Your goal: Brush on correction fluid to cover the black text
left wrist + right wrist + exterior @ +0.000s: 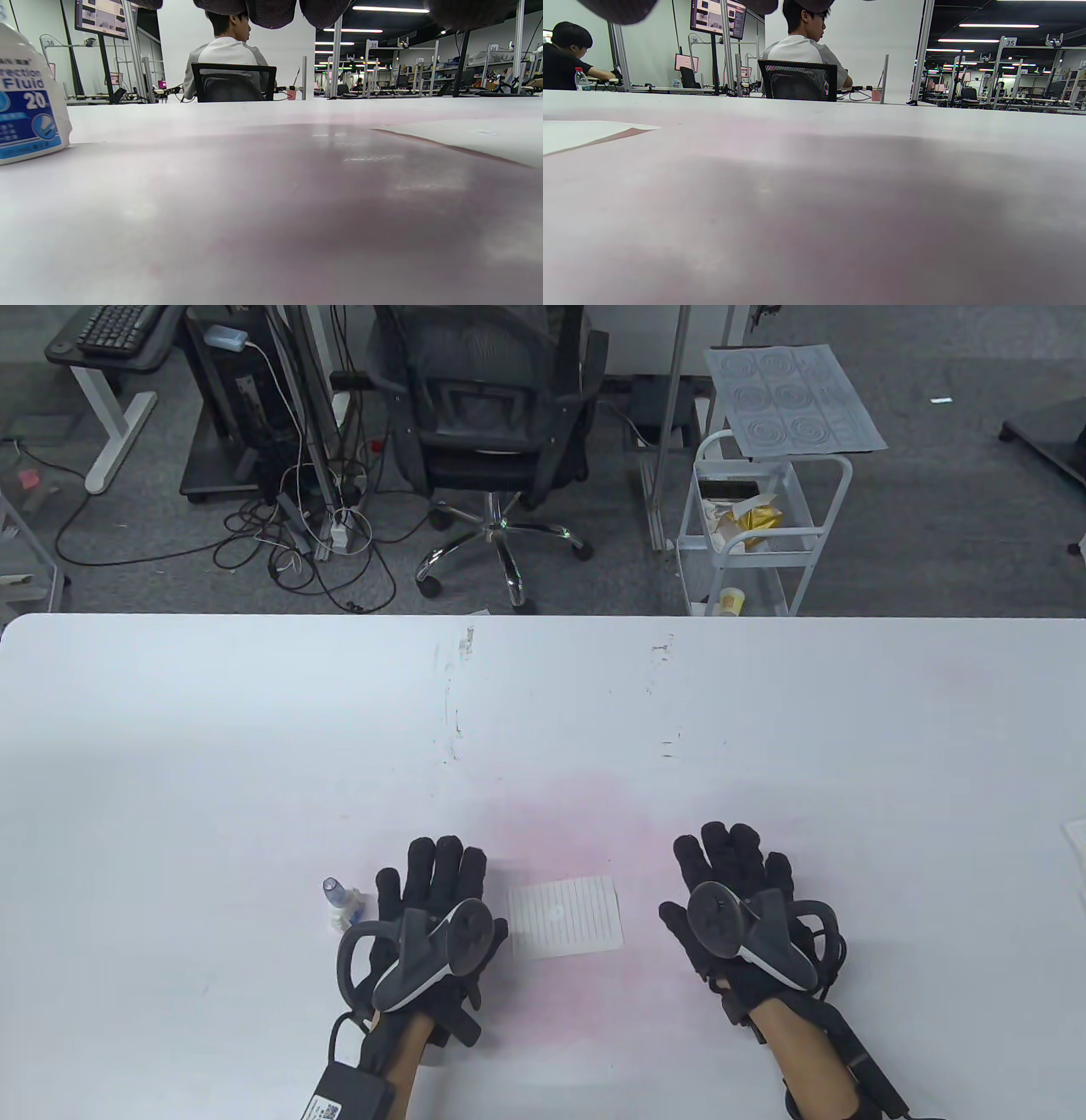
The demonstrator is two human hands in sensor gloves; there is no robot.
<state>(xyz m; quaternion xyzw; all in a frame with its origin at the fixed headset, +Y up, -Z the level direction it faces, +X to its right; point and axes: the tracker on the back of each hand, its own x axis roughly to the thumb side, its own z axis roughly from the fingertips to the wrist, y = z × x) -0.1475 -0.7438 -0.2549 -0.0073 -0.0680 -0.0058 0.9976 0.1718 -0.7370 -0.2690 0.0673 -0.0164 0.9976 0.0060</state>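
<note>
A small lined paper (567, 917) lies flat on the white table (543, 712) between my two hands, with a pale spot at its middle. No black text shows on it. A small correction fluid bottle (342, 904) with a bluish cap stands just left of my left hand (433, 891); in the left wrist view the bottle (29, 97) shows its blue label. My left hand lies flat, palm down, fingers spread, holding nothing. My right hand (738, 882) lies flat to the right of the paper, fingers spread and empty. The paper's edge shows in the left wrist view (466, 135) and the right wrist view (589, 133).
A faint pink stain (577, 831) marks the table around the paper. Another sheet's corner (1076, 841) lies at the table's right edge. Beyond the far edge stand an office chair (492, 432) and a white cart (755, 526).
</note>
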